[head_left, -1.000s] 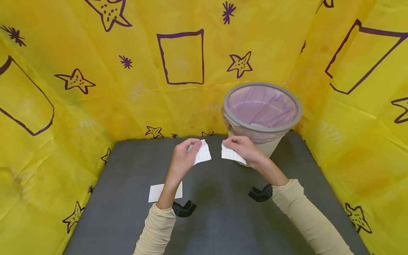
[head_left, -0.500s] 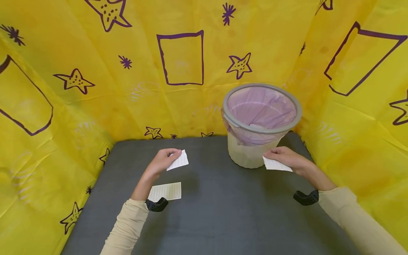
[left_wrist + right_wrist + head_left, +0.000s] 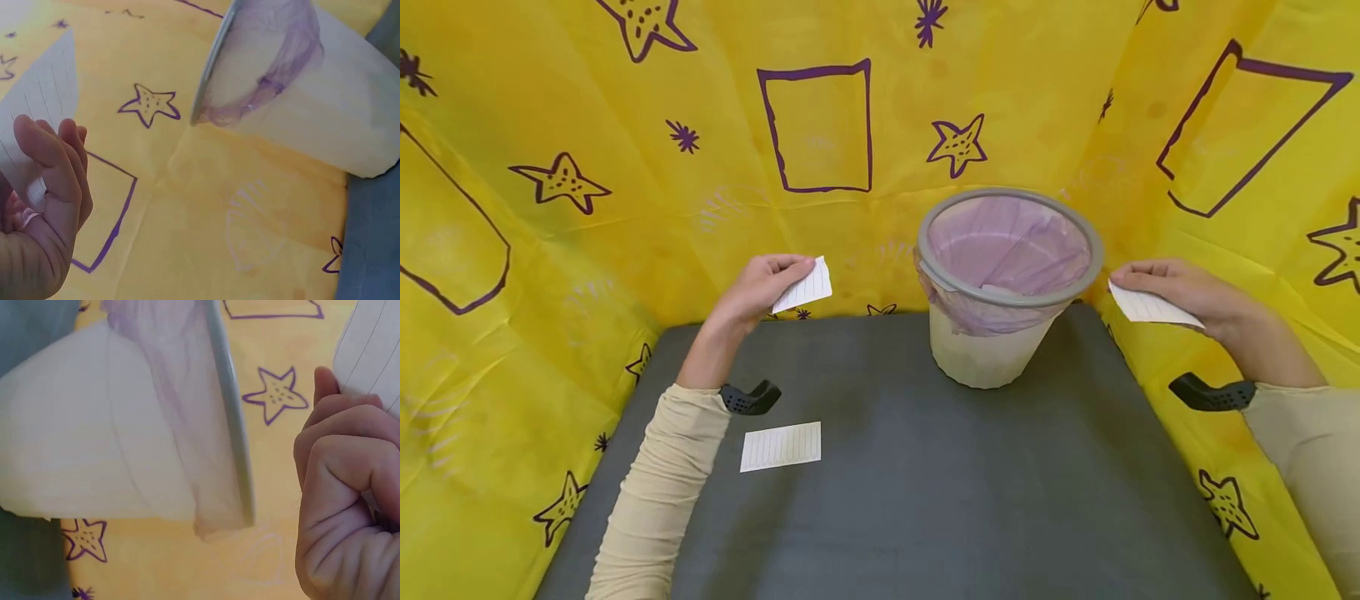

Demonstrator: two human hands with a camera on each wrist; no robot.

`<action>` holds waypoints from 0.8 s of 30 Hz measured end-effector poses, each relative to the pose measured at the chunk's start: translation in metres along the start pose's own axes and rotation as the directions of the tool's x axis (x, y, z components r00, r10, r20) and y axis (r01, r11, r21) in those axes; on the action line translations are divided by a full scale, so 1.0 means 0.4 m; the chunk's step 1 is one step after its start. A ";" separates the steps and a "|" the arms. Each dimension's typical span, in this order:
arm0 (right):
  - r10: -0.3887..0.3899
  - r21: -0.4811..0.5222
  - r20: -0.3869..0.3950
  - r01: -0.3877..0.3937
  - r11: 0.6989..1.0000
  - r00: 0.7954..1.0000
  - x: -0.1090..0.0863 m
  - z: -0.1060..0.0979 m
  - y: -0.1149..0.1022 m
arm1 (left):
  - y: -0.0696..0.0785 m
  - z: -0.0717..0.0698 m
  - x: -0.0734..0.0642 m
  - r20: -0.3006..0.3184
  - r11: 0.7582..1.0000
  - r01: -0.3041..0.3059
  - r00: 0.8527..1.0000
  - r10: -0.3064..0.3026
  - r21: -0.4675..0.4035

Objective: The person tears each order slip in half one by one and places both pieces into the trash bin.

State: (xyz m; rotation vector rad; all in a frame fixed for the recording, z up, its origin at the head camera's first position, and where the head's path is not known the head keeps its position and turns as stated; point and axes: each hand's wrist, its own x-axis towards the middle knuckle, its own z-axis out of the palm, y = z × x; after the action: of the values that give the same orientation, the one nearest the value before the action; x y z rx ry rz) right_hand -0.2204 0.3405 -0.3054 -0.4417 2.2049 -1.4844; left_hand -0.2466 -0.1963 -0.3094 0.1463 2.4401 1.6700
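Note:
Raised over the far left of the table, my left hand (image 3: 756,290) pinches a torn piece of lined paper (image 3: 808,286) between thumb and fingers. The same piece (image 3: 47,87) stands up from the fingers in the left wrist view. My right hand (image 3: 1191,296), out past the bin's right side, pinches another lined piece (image 3: 1150,306). In the right wrist view only part of that paper (image 3: 372,353) shows above the curled fingers. Between the two hands stands a whitish bin (image 3: 988,354) with a grey rim and a purple liner. Something pale lies inside it, too hidden to name.
A lined paper slip (image 3: 781,447) lies flat on the dark grey table (image 3: 925,500), left of the middle. Yellow cloth (image 3: 700,67) with purple drawings hangs behind the table and along both sides.
My hands, each with a piece of paper, have moved apart from near the middle. Both have risen, the right one going far right past the bin. The slip on the table is now fully uncovered.

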 end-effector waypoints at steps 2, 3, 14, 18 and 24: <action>0.020 -0.019 -0.004 -0.020 1.000 1.000 0.006 -0.017 -0.020 | 0.027 0.006 0.020 0.020 1.000 0.002 1.000 -0.003 0.024; 0.028 -0.031 -0.007 -0.028 0.999 1.000 0.010 -0.022 -0.027 | 0.039 0.013 0.030 0.035 1.000 0.005 0.999 -0.006 0.030; 0.112 -0.084 -0.185 -0.129 0.988 0.976 0.196 0.035 -0.161 | 0.253 0.275 0.222 0.273 0.969 -0.178 0.953 0.127 0.170; 0.097 -0.140 -0.200 -0.126 0.982 0.975 0.249 0.065 -0.177 | 0.280 0.358 0.259 0.359 0.949 -0.227 0.923 0.138 0.219; -0.114 -0.498 -0.276 -0.041 0.866 0.954 0.288 0.084 -0.164 | 0.278 0.425 0.287 0.364 0.749 -0.391 0.907 0.213 0.535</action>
State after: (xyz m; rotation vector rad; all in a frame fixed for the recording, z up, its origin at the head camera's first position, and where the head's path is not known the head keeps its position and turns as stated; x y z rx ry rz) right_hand -0.2998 0.2329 -0.2763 -0.4424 2.8491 -1.0268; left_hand -0.3266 0.0205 -0.2765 0.8533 2.7157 0.7998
